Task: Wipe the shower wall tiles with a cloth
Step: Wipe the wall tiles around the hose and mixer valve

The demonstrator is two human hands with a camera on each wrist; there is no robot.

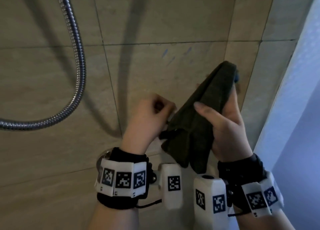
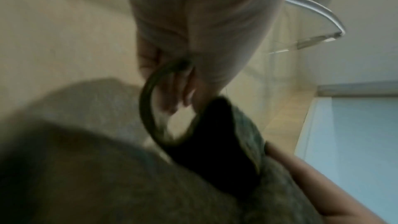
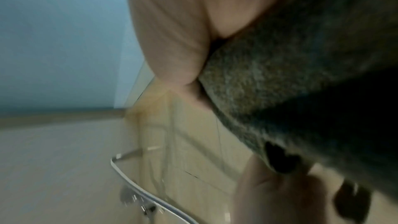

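Note:
A dark green cloth (image 1: pixel 199 117), folded into a long bundle, is held up in front of the beige shower wall tiles (image 1: pixel 147 22). My right hand (image 1: pixel 223 126) grips it from the right, thumb across the front and fingers behind. My left hand (image 1: pixel 155 108) is curled at the cloth's left edge. In the left wrist view its fingers (image 2: pixel 181 91) pinch a thin hanging loop (image 2: pixel 146 108) sewn to the cloth (image 2: pixel 107 176). The right wrist view shows the cloth (image 3: pixel 301 74) pressed against my right palm (image 3: pixel 172 31). Faint blue marks (image 1: pixel 173 56) sit on the tile just above the cloth.
A metal shower hose (image 1: pixel 76 56) hangs in a curve on the left. A chrome fitting (image 1: pixel 103 158) shows under my left wrist. A pale blue panel (image 1: pixel 297 108) bounds the right side. A glass corner shelf (image 2: pixel 318 9) is mounted on the wall.

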